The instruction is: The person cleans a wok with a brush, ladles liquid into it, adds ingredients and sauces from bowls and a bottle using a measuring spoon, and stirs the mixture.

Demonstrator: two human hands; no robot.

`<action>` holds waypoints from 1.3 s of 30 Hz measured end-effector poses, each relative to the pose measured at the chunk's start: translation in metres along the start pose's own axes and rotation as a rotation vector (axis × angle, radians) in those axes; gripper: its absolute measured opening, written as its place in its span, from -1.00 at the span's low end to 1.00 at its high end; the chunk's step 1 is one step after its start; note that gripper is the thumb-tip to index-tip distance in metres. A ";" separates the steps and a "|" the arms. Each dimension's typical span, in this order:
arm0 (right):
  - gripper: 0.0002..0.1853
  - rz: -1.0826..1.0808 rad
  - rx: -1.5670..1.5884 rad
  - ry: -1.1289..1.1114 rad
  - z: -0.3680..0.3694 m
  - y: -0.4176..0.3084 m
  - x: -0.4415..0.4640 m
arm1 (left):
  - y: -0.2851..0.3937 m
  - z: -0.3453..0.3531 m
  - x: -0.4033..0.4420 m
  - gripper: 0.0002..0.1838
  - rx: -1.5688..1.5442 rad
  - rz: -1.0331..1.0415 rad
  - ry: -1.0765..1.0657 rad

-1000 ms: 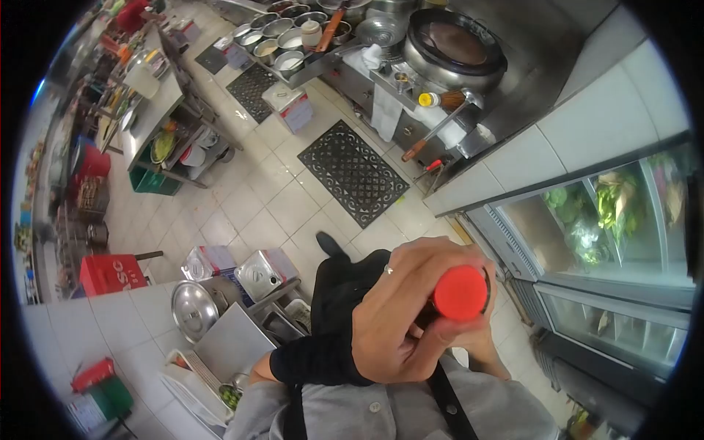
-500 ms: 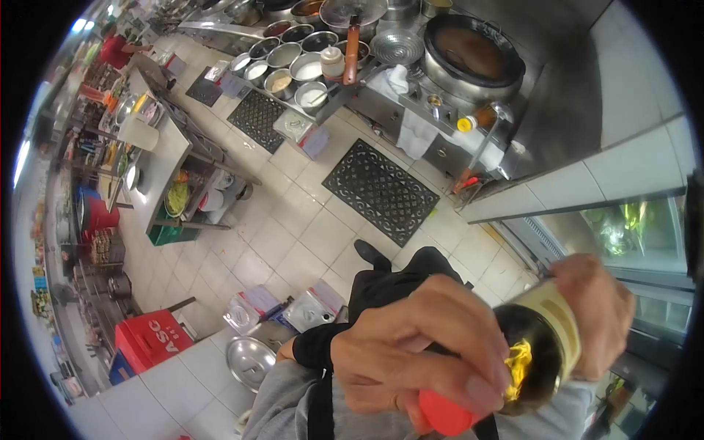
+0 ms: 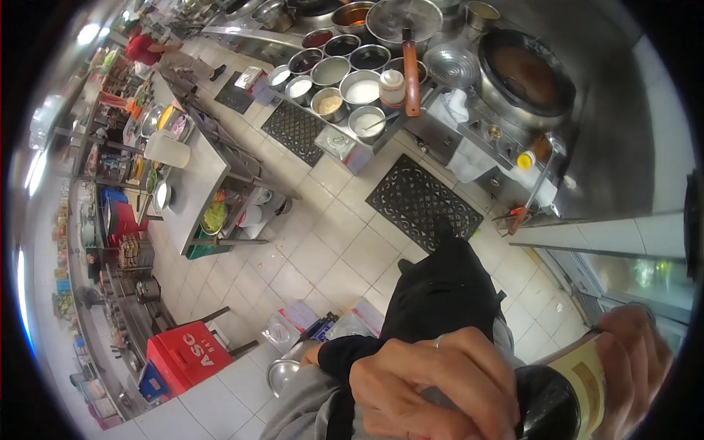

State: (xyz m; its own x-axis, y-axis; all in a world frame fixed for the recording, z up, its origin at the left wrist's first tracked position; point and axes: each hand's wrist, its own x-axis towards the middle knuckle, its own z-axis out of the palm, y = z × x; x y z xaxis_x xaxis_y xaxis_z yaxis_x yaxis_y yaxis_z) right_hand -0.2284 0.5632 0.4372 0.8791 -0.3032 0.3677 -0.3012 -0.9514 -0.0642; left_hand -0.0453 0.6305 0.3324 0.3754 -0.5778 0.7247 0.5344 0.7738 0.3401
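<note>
My right hand (image 3: 636, 367) is wrapped round a dark glass bottle (image 3: 546, 407) with a cream label, at the lower right. My left hand (image 3: 440, 385), with a ring on one finger and a black band at the wrist, is closed at the dark end of the bottle. Its curled fingers hide the red cap that showed under them a moment ago. The bottle lies tilted across the front of my body, above my black apron (image 3: 447, 297).
A steel stove counter holds several bowls of sauces and powders (image 3: 363, 92), a wok (image 3: 528, 77) and a yellow-capped bottle (image 3: 526, 160). A black mat (image 3: 424, 202) lies on the tiles. A worktable (image 3: 198, 183) and a red box (image 3: 183, 356) stand left. A person in red (image 3: 143, 48) is far back.
The view has swung, so the kitchen sits further right in it. The red cap under my left fingers is now out of sight. Both hands stay at the bottle, lower right.
</note>
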 end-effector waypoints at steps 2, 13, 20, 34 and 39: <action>-0.66 0.021 0.019 -0.023 0.008 0.008 0.020 | -0.003 -0.016 0.012 -0.79 0.010 -0.008 0.012; -0.66 -0.176 0.123 0.019 0.070 0.107 0.134 | -0.043 -0.108 0.095 -0.77 0.246 0.226 0.073; -0.72 -0.064 0.256 -0.225 0.102 0.143 0.221 | -0.032 -0.163 0.133 -0.79 0.454 0.270 0.228; -0.52 -0.150 0.841 -0.169 0.332 0.013 0.362 | 0.161 -0.299 0.104 -0.68 0.931 0.561 0.134; -0.45 -0.302 1.082 -0.026 0.417 -0.094 0.409 | 0.287 -0.337 0.077 -0.75 1.058 0.389 0.099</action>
State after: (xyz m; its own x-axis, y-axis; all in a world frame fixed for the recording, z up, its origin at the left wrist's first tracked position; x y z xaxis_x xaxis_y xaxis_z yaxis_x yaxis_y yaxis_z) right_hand 0.3135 0.5059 0.2066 0.8734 -0.0413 0.4853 0.3930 -0.5289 -0.7522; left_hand 0.3924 0.7206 0.2841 0.4601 -0.2317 0.8571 -0.5231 0.7093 0.4726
